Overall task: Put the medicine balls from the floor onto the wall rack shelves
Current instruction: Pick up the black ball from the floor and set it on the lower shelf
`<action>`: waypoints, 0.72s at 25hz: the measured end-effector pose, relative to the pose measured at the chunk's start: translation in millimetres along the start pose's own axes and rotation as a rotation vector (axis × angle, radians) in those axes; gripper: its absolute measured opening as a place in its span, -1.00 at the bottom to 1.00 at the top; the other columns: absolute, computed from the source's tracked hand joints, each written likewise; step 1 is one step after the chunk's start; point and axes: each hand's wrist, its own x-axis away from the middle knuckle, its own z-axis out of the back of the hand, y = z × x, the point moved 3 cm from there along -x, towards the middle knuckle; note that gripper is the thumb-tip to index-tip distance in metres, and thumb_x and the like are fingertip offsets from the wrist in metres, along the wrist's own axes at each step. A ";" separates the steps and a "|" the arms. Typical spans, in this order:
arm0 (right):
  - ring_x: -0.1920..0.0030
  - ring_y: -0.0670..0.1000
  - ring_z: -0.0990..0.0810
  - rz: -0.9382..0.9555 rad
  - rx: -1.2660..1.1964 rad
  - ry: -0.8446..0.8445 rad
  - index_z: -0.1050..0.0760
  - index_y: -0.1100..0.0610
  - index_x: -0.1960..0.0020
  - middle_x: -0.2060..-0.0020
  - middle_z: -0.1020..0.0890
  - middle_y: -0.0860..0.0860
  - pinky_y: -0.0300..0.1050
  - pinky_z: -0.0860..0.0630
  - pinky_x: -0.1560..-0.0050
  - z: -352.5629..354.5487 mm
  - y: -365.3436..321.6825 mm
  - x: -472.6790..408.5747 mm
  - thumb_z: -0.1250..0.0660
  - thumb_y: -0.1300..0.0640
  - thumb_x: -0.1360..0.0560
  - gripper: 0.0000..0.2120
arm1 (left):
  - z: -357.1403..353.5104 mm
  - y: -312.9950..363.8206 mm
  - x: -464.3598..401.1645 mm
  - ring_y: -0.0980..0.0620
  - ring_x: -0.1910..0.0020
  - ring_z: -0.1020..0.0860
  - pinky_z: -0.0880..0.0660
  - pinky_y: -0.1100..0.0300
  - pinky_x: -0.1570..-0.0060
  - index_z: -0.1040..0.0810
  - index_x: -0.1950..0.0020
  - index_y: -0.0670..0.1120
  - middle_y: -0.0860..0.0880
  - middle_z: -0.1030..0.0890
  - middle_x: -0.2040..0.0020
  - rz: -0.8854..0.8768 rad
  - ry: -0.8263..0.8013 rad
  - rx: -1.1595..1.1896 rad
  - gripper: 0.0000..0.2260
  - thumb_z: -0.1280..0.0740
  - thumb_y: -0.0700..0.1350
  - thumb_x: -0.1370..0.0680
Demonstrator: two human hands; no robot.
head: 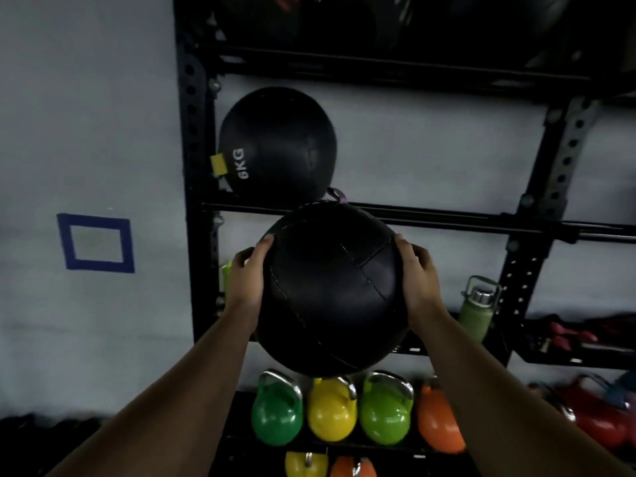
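I hold a large black medicine ball (330, 287) between both palms in front of the black wall rack (192, 139). My left hand (246, 275) presses its left side and my right hand (418, 273) its right side. The ball's top, with a small purple tab, is level with the middle shelf bar (447, 216). Another black ball marked 6KG (278, 146) with a yellow tag rests on that shelf at the left, against the upright. More dark balls (344, 18) fill the top shelf.
To the right of the 6KG ball the middle shelf shows only wall behind it. Green, yellow and orange kettlebells (332, 413) line the low shelf. A green bottle (476, 311) stands by the right upright. A blue tape rectangle (96, 242) marks the wall at left.
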 end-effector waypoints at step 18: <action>-0.03 -0.02 -0.65 0.305 -0.106 0.049 -0.51 -0.15 -0.20 -0.04 -0.66 -0.05 -0.07 -0.53 0.07 23.6 -141.7 -242.2 -0.31 -0.41 -0.46 -0.55 | -237.8 136.7 -153.1 -0.03 -0.17 -0.73 -0.63 0.00 -0.24 -0.65 -0.31 0.06 0.01 -0.76 -0.17 -0.321 -0.230 0.072 -0.31 -0.48 0.41 -0.29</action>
